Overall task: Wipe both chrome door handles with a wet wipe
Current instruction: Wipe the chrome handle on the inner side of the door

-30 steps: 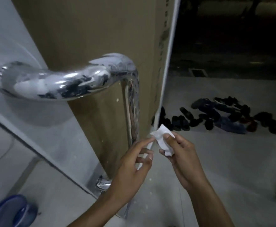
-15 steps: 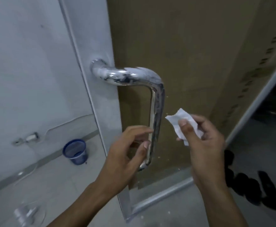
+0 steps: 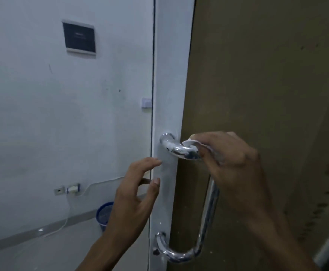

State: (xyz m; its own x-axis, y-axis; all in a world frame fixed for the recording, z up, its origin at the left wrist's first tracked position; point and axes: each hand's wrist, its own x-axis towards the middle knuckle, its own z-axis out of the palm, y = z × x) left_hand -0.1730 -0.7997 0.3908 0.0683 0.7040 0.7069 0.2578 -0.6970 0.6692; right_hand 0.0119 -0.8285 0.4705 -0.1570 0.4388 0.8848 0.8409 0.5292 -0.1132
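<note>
Wet wipe (image 3: 189,142) gripped by right hand (image 3: 232,163) at handle (image 3: 206,212) top bend; left hand (image 3: 134,194) spread, empty; risk: unbraced door may swing w/ pressure, wipe slipping.

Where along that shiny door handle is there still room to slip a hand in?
The long upright stretch of the U-shaped chrome door handle stands bare, bordered by the right hand above and the lower bend below. The top bend is crowded: that hand grips the white wet wipe there. The left hand hovers open beside the door edge.
</note>
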